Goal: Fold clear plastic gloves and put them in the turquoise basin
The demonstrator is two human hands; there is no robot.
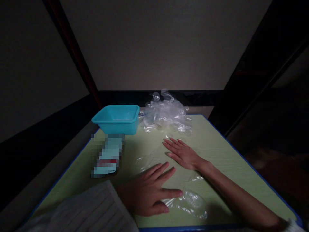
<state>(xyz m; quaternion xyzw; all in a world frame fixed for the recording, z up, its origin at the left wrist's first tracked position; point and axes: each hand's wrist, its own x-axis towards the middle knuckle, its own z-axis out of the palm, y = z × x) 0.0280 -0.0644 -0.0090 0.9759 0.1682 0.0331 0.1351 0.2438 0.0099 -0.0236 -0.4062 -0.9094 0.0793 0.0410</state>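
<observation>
Clear thin plastic [193,203], looking like a disposable glove, lies near the front edge of the table. My left hand [152,190] is spread over the table, its thumb and index finger close to that plastic. Farther forward and to the right, my right hand [182,154] lies flat with fingers extended, palm down on or just above more clear film. Another piece of film [147,159] shows faintly between the hands and the phone. A heap of crumpled clear plastic gloves [166,112] sits at the back of the table.
A turquoise plastic basket [132,128] stands at the back left. In front of it lies a phone [111,154] with a blurred screen. The pale green table [229,170] has a blue rim, and a light panel rises behind it.
</observation>
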